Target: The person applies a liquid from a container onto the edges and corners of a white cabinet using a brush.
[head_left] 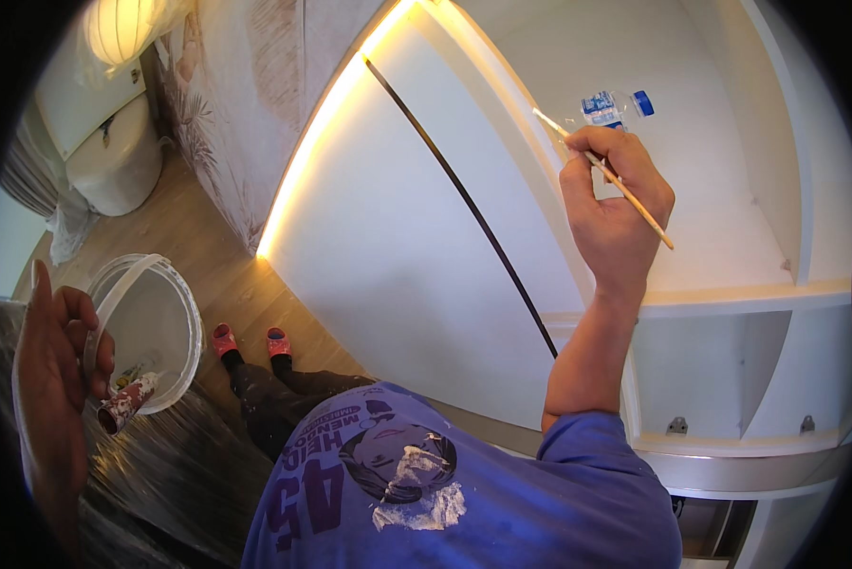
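I see a print-labelled bottle (608, 108), upper right, part-hidden by the right hand (618, 204) pinching a brush (635, 203); lower left, the left hand (52, 375) clasps a bucket handle (118, 295).

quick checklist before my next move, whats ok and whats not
1. Thin brush secure in right hand: ok, held between thumb and fingers.
2. Brush tip loaded: cannot tell, too small to judge.
3. Bucket held by left hand: ok, fingers hooked around its handle.
4. Bottle capped: ok, blue cap on.
5. Shirt clean: not ok, white smears on the front.
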The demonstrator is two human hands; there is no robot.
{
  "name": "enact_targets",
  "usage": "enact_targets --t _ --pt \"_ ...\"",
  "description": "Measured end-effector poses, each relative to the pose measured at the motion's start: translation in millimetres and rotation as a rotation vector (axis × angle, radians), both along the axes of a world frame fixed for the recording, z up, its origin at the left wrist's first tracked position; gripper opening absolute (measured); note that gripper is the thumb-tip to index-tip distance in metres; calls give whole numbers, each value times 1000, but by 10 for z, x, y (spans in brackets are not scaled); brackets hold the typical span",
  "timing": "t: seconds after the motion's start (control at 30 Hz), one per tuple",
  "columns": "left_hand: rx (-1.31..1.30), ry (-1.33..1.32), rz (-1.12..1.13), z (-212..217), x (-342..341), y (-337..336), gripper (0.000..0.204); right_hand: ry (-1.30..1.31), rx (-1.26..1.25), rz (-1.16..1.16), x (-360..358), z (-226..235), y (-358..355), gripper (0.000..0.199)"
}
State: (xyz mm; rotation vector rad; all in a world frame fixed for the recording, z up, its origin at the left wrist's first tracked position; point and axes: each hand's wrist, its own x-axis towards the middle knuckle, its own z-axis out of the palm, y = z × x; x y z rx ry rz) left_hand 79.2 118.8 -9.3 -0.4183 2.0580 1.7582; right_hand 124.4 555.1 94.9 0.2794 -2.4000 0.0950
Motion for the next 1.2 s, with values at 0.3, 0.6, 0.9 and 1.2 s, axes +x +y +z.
enact_targets --t 0.3,0.6,0.9,1.2 --pt "2 21 -10 2 2 40 63 -6 4 -33 26 24 13 14" --pt "-21 12 -17 21 -5 40 63 14 -43 -28 -160 -23 -24 11" --pt "-4 -4 -22 10 -3 2 62 5 -60 -22 -218 -53 -82 11" --pt "23 -20 13 34 17 21 61 5 -4 -1 -206 -40 -31 12"
